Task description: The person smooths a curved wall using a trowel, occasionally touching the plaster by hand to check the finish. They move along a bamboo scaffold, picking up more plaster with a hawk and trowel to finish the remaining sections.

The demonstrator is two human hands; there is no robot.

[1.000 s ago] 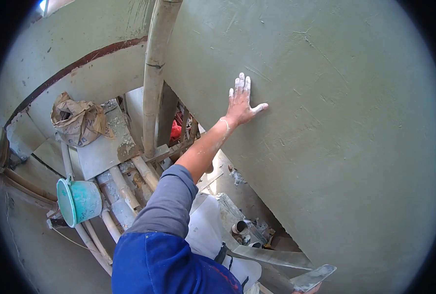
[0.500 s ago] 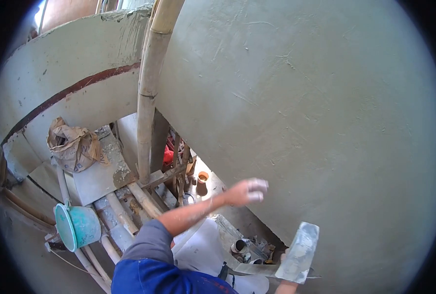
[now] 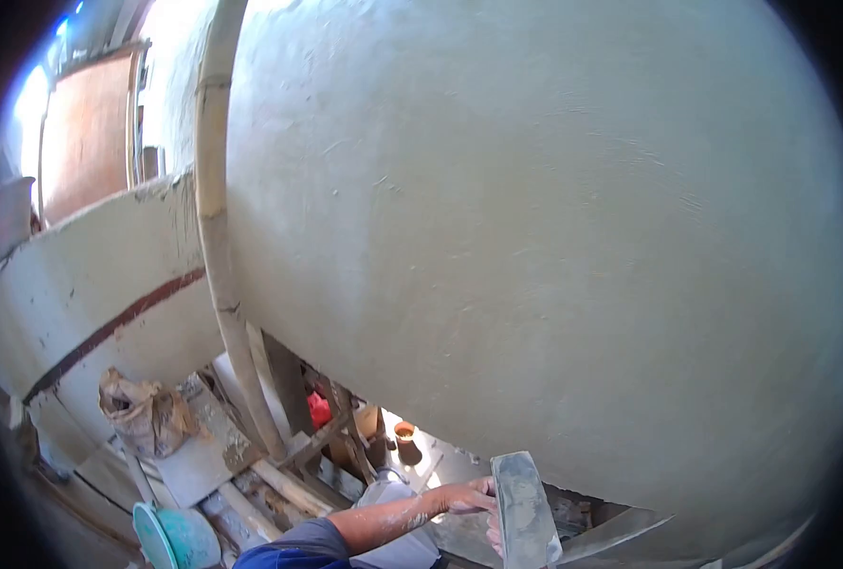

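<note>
Setting: a grey plastered wall (image 3: 554, 237) fills your view.
Tool: the trowel (image 3: 526, 507) stands low centre, before the wall's bottom edge.
Left: your left hand (image 3: 464, 496) touches its left edge, fingers bent; whether they grasp it is unclear.
Right: your right hand (image 3: 491, 537) is mostly hidden behind the blade; I cannot tell how its fingers are set.
Beyond: bucket (image 3: 170, 539), bag (image 3: 142, 412), bamboo pole (image 3: 215, 237).

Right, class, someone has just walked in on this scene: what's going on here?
A person faces a smooth, plastered wall from high up. Their left hand rests against the edge of a plaster-smeared trowel held low before the wall. The right hand is mostly hidden behind the trowel. A bamboo pole rises on the left. Below it lie a crumpled sack and a teal bucket.
</note>
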